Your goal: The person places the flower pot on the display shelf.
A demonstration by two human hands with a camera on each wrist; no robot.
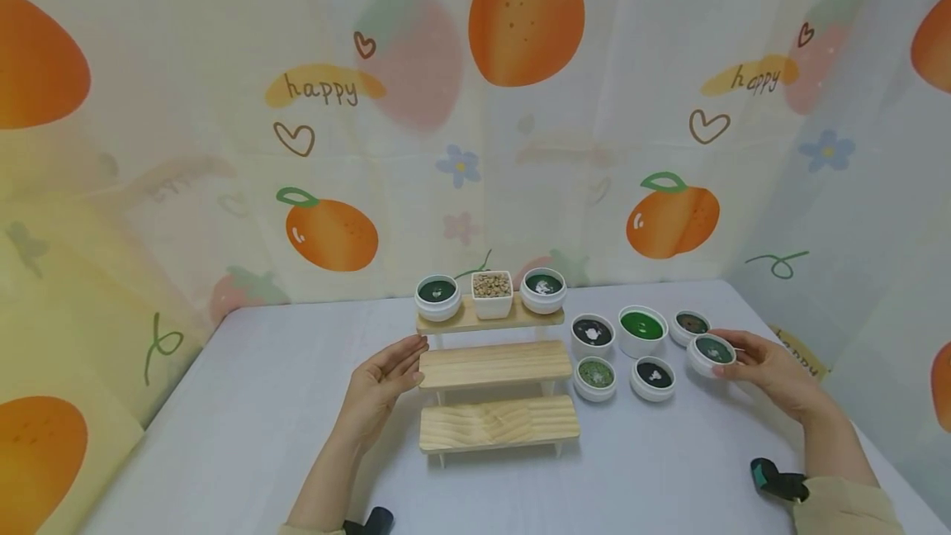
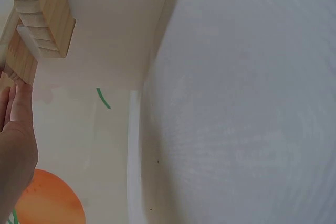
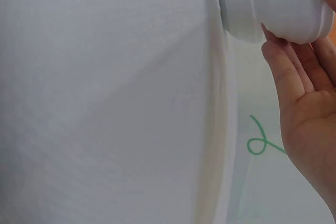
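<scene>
A three-tier wooden stand [image 1: 499,426] with white legs stands on the table. On its top tier are two round white bowls, a left one [image 1: 437,299] and a right one [image 1: 543,291] with dark green contents, and between them a square white bowl [image 1: 492,294] of beige bits. My left hand [image 1: 382,382] is at the stand's left side, fingers extended, fingertips right at the wooden tier [image 2: 21,59]. My right hand [image 1: 768,366] pinches a small round white bowl [image 1: 712,356] with dark green contents between thumb and fingers, raised above the table in the right wrist view.
Right of the stand sit several more white bowls: one bright green [image 1: 642,325], one speckled green [image 1: 595,375], two dark ones [image 1: 593,332] [image 1: 654,376] and one brownish [image 1: 691,324] close behind the held bowl. A white cloth [image 1: 253,403] covers the table; a fruit-printed curtain [image 1: 416,213] hangs behind.
</scene>
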